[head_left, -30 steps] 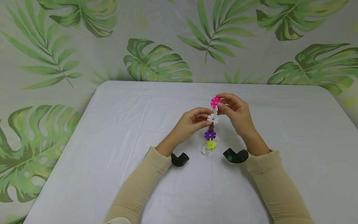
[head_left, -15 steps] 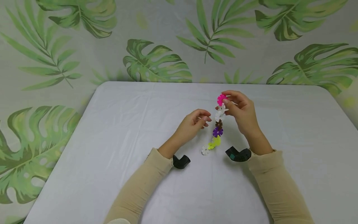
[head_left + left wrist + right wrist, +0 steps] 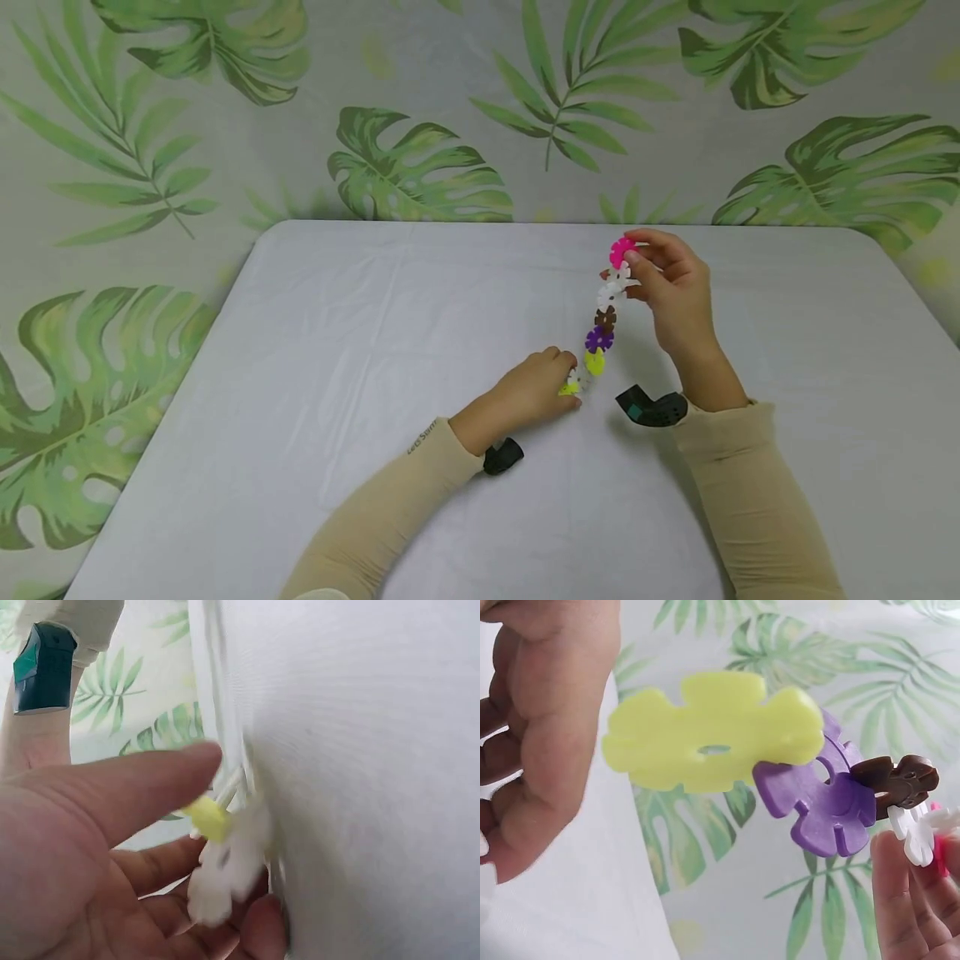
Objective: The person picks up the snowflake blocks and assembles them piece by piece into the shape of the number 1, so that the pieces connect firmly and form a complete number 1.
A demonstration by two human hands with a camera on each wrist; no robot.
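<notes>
A chain of interlocking plastic snowflake discs hangs slantwise over the table. My right hand (image 3: 678,287) pinches the pink disc (image 3: 621,252) at its top between thumb and fingers. Below come white discs (image 3: 611,292), a brown disc (image 3: 605,319), a purple disc (image 3: 598,340) and a yellow disc (image 3: 595,362). Around the low end, my left hand (image 3: 528,390) curls its fingers, with a white disc (image 3: 214,889) and a bit of yellow disc (image 3: 210,817) between thumb and fingers. Large in the right wrist view, the yellow disc (image 3: 712,735) slots into the purple disc (image 3: 825,817).
A white cloth covers the table (image 3: 337,333); its back edge meets a leaf-printed backdrop (image 3: 420,158). Black wrist-worn devices (image 3: 652,408) stick out from both sleeves beneath the hands.
My right hand has lifted the chain's pink end up and to the right. My left hand let go near the white discs, then came down to the chain's lower end.
</notes>
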